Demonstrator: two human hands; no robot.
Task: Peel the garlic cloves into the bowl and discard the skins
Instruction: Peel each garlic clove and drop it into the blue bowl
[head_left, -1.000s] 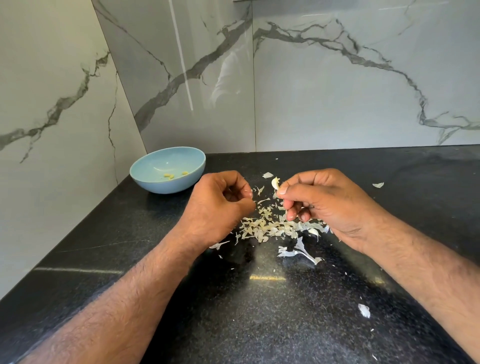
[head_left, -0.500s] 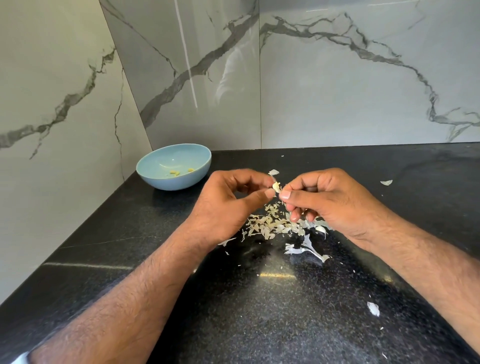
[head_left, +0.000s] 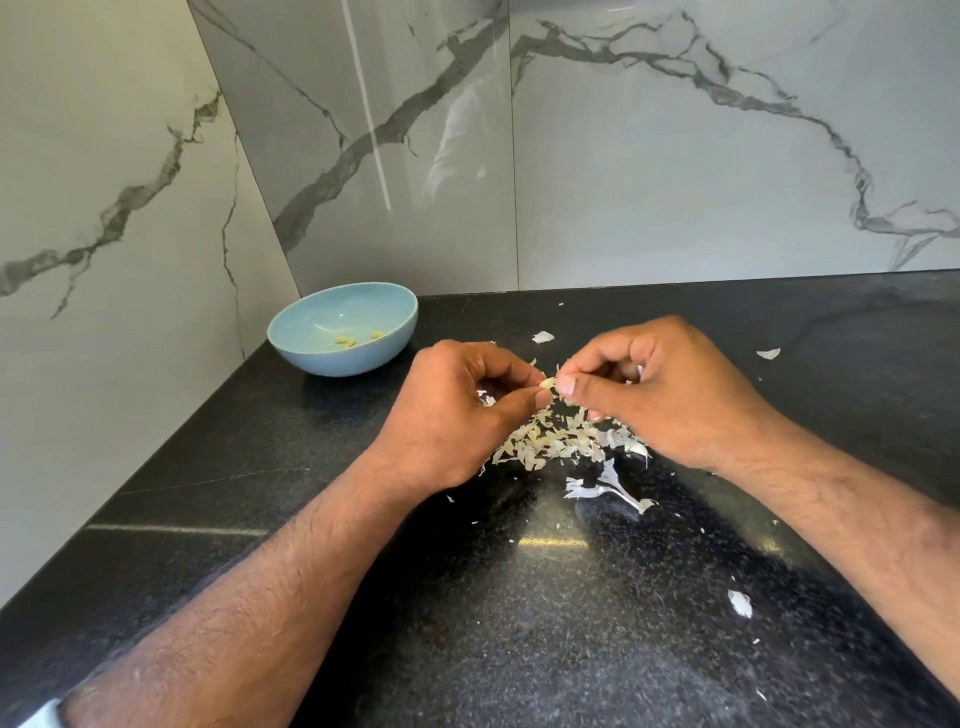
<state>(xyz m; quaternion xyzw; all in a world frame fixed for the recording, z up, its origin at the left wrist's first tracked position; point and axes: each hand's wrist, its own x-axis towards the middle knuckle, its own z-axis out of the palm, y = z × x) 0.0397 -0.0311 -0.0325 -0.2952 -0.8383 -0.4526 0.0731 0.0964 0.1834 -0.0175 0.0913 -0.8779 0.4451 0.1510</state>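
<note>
Two hands on one clove (head_left: 548, 383); left hand (head_left: 457, 410) and right hand (head_left: 660, 395) both curled, thumb and forefinger tips pinching it from either side; clove held above skins (head_left: 561, 441), right of bowl (head_left: 343, 328); few peeled cloves (head_left: 347, 341) already inside bowl; clove likely light, firm, slick once bare; skin papery, tears easily; best pinched at ends, nail under loose edge; long axis probably runs hand to hand, too small to tell tip direction.
</note>
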